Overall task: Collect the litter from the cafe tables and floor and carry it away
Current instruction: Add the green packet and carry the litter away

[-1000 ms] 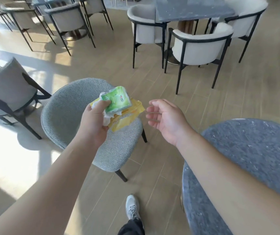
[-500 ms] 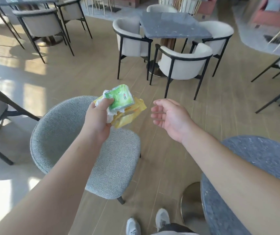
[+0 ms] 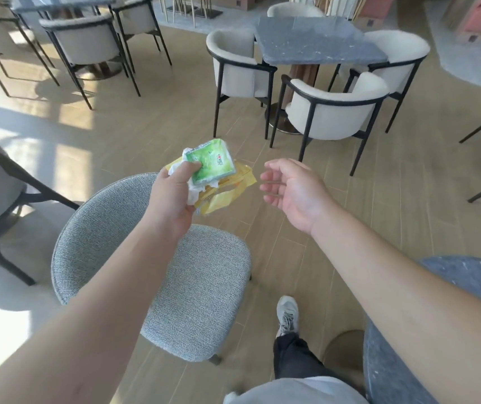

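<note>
My left hand grips a bundle of litter out in front of me: a green packet on top, a crumpled white tissue under my thumb, and a yellow wrapper underneath. My right hand hangs just to the right of the bundle, apart from it, fingers loosely curled and holding nothing.
A grey fabric chair stands directly below my hands. A round grey stone table is at the lower right. Ahead stands a square grey table ringed by white armchairs. More chairs line the left. My shoe is on the wooden floor.
I have stepped forward and my view has lifted; the grey chair has slid down and nearer. My left hand keeps its grip on the litter and my right stays beside it.
</note>
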A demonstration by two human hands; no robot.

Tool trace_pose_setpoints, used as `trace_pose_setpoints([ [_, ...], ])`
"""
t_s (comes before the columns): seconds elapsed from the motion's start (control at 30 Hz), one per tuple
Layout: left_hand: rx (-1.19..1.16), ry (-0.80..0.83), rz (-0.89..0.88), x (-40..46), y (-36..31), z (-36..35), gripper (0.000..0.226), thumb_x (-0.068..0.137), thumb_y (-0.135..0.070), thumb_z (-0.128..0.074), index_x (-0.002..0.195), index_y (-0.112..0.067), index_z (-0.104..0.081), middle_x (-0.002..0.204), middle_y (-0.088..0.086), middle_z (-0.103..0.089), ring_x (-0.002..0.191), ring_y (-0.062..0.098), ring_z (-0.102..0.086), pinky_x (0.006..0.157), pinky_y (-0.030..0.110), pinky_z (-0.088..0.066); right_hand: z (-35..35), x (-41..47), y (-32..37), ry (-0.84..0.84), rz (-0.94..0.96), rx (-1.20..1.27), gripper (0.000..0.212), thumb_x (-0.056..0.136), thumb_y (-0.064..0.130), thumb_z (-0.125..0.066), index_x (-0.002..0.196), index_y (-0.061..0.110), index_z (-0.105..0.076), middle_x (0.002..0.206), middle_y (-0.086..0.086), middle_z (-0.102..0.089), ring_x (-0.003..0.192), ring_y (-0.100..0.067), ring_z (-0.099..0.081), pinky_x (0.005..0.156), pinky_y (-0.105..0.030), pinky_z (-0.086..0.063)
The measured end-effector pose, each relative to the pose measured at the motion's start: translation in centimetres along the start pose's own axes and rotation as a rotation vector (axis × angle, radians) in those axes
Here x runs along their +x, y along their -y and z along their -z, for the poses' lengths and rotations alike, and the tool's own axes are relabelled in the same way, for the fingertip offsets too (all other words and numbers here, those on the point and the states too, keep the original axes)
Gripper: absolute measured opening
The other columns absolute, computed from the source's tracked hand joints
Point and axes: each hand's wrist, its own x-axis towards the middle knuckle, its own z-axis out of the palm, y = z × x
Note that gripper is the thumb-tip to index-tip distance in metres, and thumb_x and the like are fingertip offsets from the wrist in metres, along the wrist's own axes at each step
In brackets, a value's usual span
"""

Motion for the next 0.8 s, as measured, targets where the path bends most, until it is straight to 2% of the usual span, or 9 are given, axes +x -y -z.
trace_pose_setpoints([
  [0.2,0.031,-0.006,-0.004,7.4,0.7,-6.8,0.03,0.077,-0.018,-0.073,0.103,-0.018,-0.058,0.082,0.001,-0.077,0.073,0.022,-0.075,0.064,0.035,-0.06,3.4,9.1,2.7,0.008,-0.02,0.039,0.005,0.091,0.016,-0.057,0.093,0.013,-0.062,0.078,-0.003,-0.062,0.064,-0.016,-0.06,0.055,-0.026,-0.048],
  [0.27,0.042,-0.017,0.01,10.3,0.9,-10.1,0.028,0.078,-0.017,-0.073,0.101,-0.018,-0.057,0.08,0.001,-0.076,0.069,0.021,-0.074,0.058,0.031,-0.058,4.7,12.6,4.3,0.026,-0.026,0.038,0.007,0.092,0.016,-0.057,0.095,0.012,-0.061,0.079,-0.004,-0.062,0.064,-0.017,-0.06,0.054,-0.026,-0.048],
  [0.37,0.057,-0.018,0.03,14.7,1.3,-15.7,0.021,0.088,-0.015,-0.069,0.106,-0.017,-0.058,0.094,0.006,-0.075,0.076,0.024,-0.074,0.066,0.035,-0.059,7.3,17.6,7.5,0.041,-0.021,0.027,0.01,0.092,0.017,-0.058,0.098,0.012,-0.062,0.083,-0.005,-0.062,0.066,-0.017,-0.06,0.054,-0.026,-0.048],
  [0.43,0.058,-0.002,0.034,17.5,1.3,-19.5,0.029,0.082,-0.018,-0.071,0.108,-0.017,-0.058,0.101,0.009,-0.074,0.08,0.026,-0.074,0.071,0.038,-0.06,9.5,21.1,10.0,0.046,0.005,0.025,0.011,0.091,0.019,-0.059,0.098,0.012,-0.063,0.084,-0.005,-0.063,0.065,-0.016,-0.062,0.054,-0.026,-0.048],
  [0.5,0.064,0.006,0.032,20.4,1.2,-22.7,0.033,0.08,-0.02,-0.072,0.11,-0.016,-0.058,0.104,0.009,-0.074,0.082,0.026,-0.074,0.072,0.039,-0.06,11.6,24.3,12.1,0.043,0.018,0.037,0.009,0.09,0.02,-0.06,0.095,0.013,-0.063,0.083,-0.005,-0.064,0.064,-0.015,-0.062,0.053,-0.026,-0.048],
  [0.6,0.06,0.006,0.029,24.5,1.1,-26.2,0.023,0.09,-0.015,-0.068,0.112,-0.016,-0.059,0.103,0.009,-0.076,0.081,0.025,-0.076,0.068,0.038,-0.06,14.1,28.6,14.1,0.036,0.018,0.067,0.006,0.09,0.019,-0.06,0.092,0.014,-0.063,0.078,-0.003,-0.065,0.064,-0.016,-0.062,0.053,-0.025,-0.049],
  [0.67,0.068,0.013,0.031,26.9,1.0,-27.6,0.026,0.089,-0.015,-0.068,0.113,-0.016,-0.058,0.104,0.009,-0.076,0.082,0.026,-0.076,0.069,0.039,-0.062,15.3,31.0,15.0,0.029,0.01,0.075,0.008,0.09,0.018,-0.059,0.095,0.013,-0.063,0.079,-0.003,-0.065,0.064,-0.015,-0.062,0.054,-0.025,-0.049],
  [0.8,0.081,-0.014,0.004,30.9,0.0,-28.5,0.033,0.086,-0.018,-0.068,0.119,-0.015,-0.06,0.117,0.013,-0.074,0.094,0.03,-0.075,0.092,0.05,-0.056,16.2,35.3,16.6,0.03,0.012,0.069,0.011,0.09,0.017,-0.059,0.099,0.012,-0.062,0.078,-0.002,-0.064,0.064,-0.015,-0.062,0.053,-0.026,-0.049],
])
